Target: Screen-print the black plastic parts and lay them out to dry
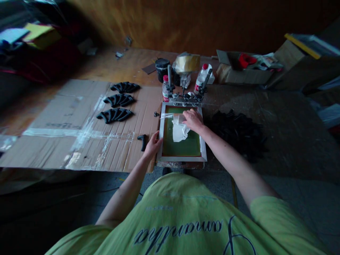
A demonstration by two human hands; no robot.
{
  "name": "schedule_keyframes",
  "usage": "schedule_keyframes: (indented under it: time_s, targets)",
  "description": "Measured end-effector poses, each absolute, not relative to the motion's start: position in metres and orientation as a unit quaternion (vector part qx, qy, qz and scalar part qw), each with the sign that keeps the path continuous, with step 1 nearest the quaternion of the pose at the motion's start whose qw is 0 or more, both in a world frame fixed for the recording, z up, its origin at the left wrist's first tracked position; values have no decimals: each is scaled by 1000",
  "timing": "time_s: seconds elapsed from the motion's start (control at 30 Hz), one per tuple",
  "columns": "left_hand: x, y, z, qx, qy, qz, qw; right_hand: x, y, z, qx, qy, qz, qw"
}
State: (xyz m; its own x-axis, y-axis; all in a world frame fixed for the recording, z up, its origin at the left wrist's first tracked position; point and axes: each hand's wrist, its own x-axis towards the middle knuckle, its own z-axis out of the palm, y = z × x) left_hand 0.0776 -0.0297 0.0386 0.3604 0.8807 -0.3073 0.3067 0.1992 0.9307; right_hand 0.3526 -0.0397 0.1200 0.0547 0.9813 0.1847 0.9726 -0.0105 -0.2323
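Observation:
A metal-framed screen (204, 148) with a green mesh lies in front of me, joined to a metal clamp (183, 101) at its far edge. White paste (180, 131) is spread on the mesh. My right hand (193, 119) is closed round a flat scraper (178, 118) at the far edge of the paste. At the frame's left side rests my left hand (154, 144), its fingers against the metal edge; whether they grip it is unclear. One black curved part (142, 142) lies on the cardboard just left of that hand.
Three rows of black parts (115, 115) lie on cardboard (66, 117) at left. A dark heap of parts (236, 132) is right of the screen. Bottles (201, 78), a black bucket (162, 69) and an open carton (247, 74) stand behind.

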Motion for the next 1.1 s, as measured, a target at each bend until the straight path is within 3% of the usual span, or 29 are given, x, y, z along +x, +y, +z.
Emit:
schedule_keyframes:
  time_s: [0.1,0.33,0.53,0.67,0.9,1.1]
  targets:
    - [77,-27,35,581,525,228,579,336,-59,108,-692,-715,25,92]
    - [77,-27,38,571,528,234,584,338,-114,113,-525,-844,55,92]
    - [77,-29,38,559,520,245,597,333,-106,113,-592,-798,30,113]
    - [78,-29,35,546,509,249,617,325,-125,100,-561,-818,19,127]
    - [75,-28,80,514,485,253,661,346,-61,141,-678,-692,40,243]
    - [91,-11,146,497,418,381,658,430,-43,180,-783,-525,17,334]
